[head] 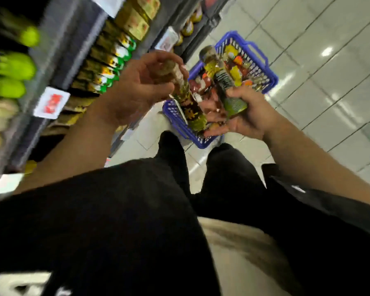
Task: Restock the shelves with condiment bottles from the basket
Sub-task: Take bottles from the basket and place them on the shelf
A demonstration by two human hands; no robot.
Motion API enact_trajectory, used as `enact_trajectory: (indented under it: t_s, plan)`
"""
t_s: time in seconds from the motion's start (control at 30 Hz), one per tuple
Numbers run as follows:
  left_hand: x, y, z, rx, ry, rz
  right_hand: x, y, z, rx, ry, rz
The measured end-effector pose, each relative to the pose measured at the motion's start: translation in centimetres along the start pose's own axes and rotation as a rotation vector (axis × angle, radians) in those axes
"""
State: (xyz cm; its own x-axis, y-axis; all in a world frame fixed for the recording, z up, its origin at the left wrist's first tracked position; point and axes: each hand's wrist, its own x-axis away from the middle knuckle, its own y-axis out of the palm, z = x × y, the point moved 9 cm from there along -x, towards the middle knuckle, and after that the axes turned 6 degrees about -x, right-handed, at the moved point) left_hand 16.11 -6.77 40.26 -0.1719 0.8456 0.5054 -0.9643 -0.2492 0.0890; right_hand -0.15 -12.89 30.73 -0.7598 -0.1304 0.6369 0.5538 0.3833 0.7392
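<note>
My left hand (pixel 141 86) grips one condiment bottle (pixel 188 103) by its top, my right hand (pixel 241 116) clasps another bottle (pixel 224 82), above the blue basket (pixel 263 67).

The basket (pixel 263 67) looks like blue plastic lattice. The floor (pixel 320 67) is glossy pale tile with glare spots. The bottles (pixel 224 80) carry shiny printed labels; the clothing (pixel 107 221) is matt black cloth.

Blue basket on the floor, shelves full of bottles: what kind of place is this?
Most likely a supermarket aisle. A blue plastic shopping basket of condiment bottles sits on a pale tiled floor, beside dark shelves lined with rows of products and white price tags.
</note>
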Motion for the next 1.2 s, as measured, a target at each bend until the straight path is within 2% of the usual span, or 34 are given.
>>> enact_trajectory:
  t_s: [0.07,0.2,0.33,0.5,0.57,0.67,0.73,0.83,1.0,1.2]
  plan:
    - [2.7,0.8,4.0,0.209,0.079,0.068,2.9,5.1,-0.5,-0.011,0.003,-0.073]
    - [7.9,0.4,10.0,0.439,0.238,0.264,7.4,13.5,-1.2,-0.006,-0.099,-0.152]
    - [14.3,-0.7,14.8,0.618,0.395,0.326,10.5,21.4,-0.5,-0.031,-0.206,-0.232]
    - [23.8,-4.2,17.1,0.538,0.465,0.389,12.3,31.4,3.9,0.000,-0.386,-0.271]
    - [26.6,-5.2,17.6,0.462,0.491,0.428,12.4,34.0,5.5,0.025,-0.402,-0.274]
    - [32.4,-7.7,17.9,0.506,0.552,0.469,12.5,37.4,8.3,0.230,-0.489,-0.195]
    - [36.5,-9.5,19.0,0.578,0.633,0.423,12.9,40.0,8.9,0.353,-0.621,-0.127]
    - [41.6,-11.5,20.7,0.580,0.678,0.408,13.5,44.5,9.1,0.508,-0.771,-0.121]
    - [45.5,-13.5,22.3,0.565,0.743,0.444,13.2,48.5,9.0,0.568,-0.814,-0.062]
    - [46.3,-16.4,24.5,0.488,0.812,0.467,12.1,53.1,6.6,0.710,-0.874,-0.151]
